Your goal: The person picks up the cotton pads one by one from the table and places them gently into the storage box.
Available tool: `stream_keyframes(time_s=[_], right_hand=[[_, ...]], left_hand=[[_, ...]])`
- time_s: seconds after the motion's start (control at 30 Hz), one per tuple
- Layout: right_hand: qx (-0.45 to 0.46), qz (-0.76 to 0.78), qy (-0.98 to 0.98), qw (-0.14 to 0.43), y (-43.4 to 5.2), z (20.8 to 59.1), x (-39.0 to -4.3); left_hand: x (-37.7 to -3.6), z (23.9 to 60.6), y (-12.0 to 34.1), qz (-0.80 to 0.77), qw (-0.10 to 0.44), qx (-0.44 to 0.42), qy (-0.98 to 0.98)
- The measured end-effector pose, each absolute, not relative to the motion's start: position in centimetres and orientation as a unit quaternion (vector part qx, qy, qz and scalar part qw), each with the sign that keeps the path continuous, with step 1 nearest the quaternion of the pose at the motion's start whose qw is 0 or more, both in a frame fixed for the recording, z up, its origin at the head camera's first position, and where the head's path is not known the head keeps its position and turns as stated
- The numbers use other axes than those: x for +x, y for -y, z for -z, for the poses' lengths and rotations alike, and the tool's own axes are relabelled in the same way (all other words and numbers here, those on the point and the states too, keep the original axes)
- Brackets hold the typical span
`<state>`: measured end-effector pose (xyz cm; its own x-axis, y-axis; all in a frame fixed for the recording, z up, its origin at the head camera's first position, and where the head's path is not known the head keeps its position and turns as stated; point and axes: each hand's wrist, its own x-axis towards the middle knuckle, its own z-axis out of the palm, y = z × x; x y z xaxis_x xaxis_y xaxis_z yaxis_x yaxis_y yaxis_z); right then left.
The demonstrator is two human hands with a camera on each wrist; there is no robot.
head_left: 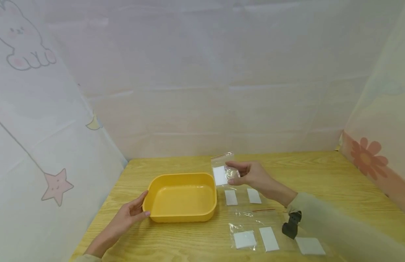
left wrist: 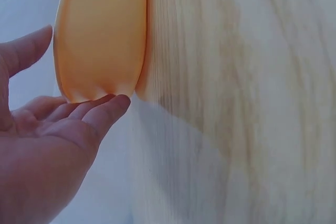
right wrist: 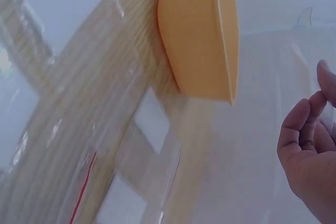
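A clear zip bag (head_left: 219, 175) with a white label is pinched between the thumb and fingers of my right hand (head_left: 251, 174). It is raised above the table beside the right end of a yellow plastic basin (head_left: 179, 217). In the right wrist view, the right hand (right wrist: 310, 145) is at the right edge and the bag hardly shows. My left hand (head_left: 128, 214) rests against the basin's left end. The left wrist view shows its fingers (left wrist: 107, 114) extended along the basin's wall (left wrist: 102, 35), the thumb held apart from them. Nothing shows inside the basin.
Several more clear zip bags with white labels (head_left: 244, 239) lie flat on the wood-grain table (head_left: 176, 240), right of the basin and under the right forearm. A black strap (head_left: 291, 225) circles the right sleeve. Pale printed sheets (head_left: 202, 91) enclose the table's back and sides.
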<state>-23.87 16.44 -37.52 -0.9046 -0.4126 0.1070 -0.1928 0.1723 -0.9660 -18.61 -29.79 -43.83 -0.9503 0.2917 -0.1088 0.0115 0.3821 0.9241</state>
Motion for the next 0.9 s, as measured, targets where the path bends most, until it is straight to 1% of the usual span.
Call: stream_keyframes(time_s=[0.3, 0.57, 0.73, 0.9], right_hand=[[-0.192, 0.629, -0.742, 0.130, -9.1, 38.6, -24.0], [-0.163, 0.644, -0.732, 0.155, -4.9, 40.1, -24.3], [-0.149, 0.659, -0.717, 0.171, -3.2, 40.7, -24.2], [-0.133, 0.667, -0.713, 0.171, -1.8, 41.5, -24.0]], left_hand=[[-17.9, 44.0, 28.7, -0.574, 0.075, 0.060, -0.813], [-17.7, 44.2, 28.1, -0.586, 0.079, 0.032, -0.806], [-17.8, 44.3, 28.1, -0.600, 0.082, 0.031, -0.796], [-17.8, 44.2, 28.3, -0.602, 0.084, 0.038, -0.793]])
